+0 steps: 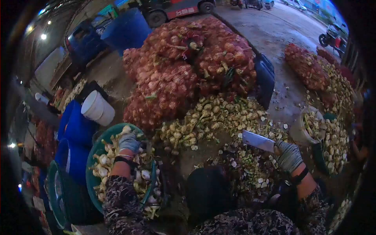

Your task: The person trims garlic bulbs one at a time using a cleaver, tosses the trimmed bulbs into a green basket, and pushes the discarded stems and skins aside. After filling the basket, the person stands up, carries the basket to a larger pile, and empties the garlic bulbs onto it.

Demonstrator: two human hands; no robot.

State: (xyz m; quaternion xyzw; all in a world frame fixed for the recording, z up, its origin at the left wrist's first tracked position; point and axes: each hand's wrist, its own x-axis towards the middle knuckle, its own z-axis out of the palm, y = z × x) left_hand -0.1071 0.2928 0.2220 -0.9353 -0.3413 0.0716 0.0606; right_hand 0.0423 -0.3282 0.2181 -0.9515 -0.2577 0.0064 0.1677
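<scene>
My left hand [128, 143], in a grey knit glove, reaches into a round green basket [93, 156] filled with garlic bulbs [102, 169]. Its fingers point down among the bulbs, and their tips are hidden, so a grip does not show. One pale bulb [126, 129] lies right beyond the fingers. My right hand [290, 157], gloved the same way, is wrapped round the handle of a cleaver [258, 141]. The broad blade points left, above a ground strewn with garlic trimmings [260, 170].
Red mesh sacks of garlic [172, 84] are heaped ahead, with loose bulbs [211, 117] spilling before them. A white bucket [98, 108] and blue containers [74, 152] stand at left. Another bucket [303, 129] stands at right, near more sacks [305, 68]. A red vehicle [176, 9] is behind.
</scene>
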